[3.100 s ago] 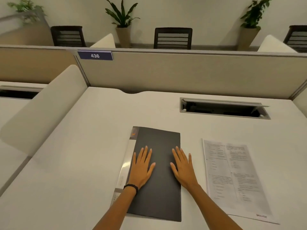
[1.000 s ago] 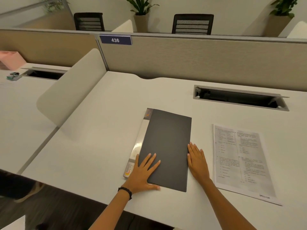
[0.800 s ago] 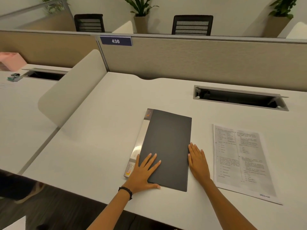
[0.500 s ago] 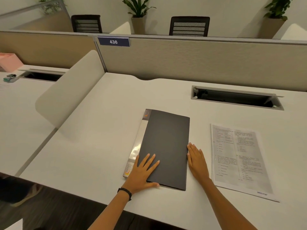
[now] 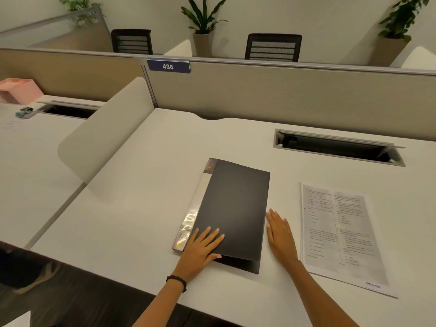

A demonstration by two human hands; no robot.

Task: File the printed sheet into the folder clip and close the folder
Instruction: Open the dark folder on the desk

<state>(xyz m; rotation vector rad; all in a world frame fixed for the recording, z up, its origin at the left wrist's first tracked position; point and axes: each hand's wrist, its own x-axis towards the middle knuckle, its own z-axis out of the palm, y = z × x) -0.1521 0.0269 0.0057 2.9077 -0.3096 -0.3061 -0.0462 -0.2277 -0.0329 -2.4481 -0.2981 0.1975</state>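
Note:
A dark grey folder (image 5: 233,204) with a silvery spine on its left lies on the white desk (image 5: 146,208). Its front cover is lifted a little at the near right corner. My left hand (image 5: 200,249) rests flat on the folder's near left corner, fingers spread. My right hand (image 5: 279,234) lies flat on the desk against the folder's right edge, fingertips at the cover's edge. The printed sheet (image 5: 339,232) lies flat on the desk to the right of my right hand, apart from the folder. The clip inside is hidden.
An open cable tray slot (image 5: 337,147) is sunk into the desk behind the sheet. A beige partition (image 5: 283,95) closes the back, a white curved divider (image 5: 106,133) the left. The neighbouring desk holds a pink box (image 5: 18,89) and a small stapler (image 5: 24,112).
Both hands slid from the folder's middle toward its near end, the right one off onto the desk at the right edge. The cover's near right corner now stands slightly raised.

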